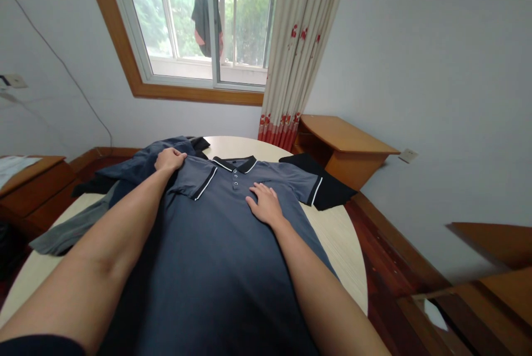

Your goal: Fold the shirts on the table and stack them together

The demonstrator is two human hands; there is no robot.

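A dark grey-blue polo shirt [216,239] lies spread on a round pale table [349,250], its black, white-edged collar at the far side. My left hand [169,159] is closed on the shirt's left shoulder, where the sleeve folds inward over the front. On the right side of the chest, my right hand [265,203] rests flat with its fingers apart. The right sleeve lies outstretched over a black garment [332,189].
Dark clothes [137,164] and a grey garment [75,228] are heaped on the table's left side. Behind stand a wooden desk [349,134], a curtain [303,29] and a window. A wooden cabinet [37,189] is at the left.
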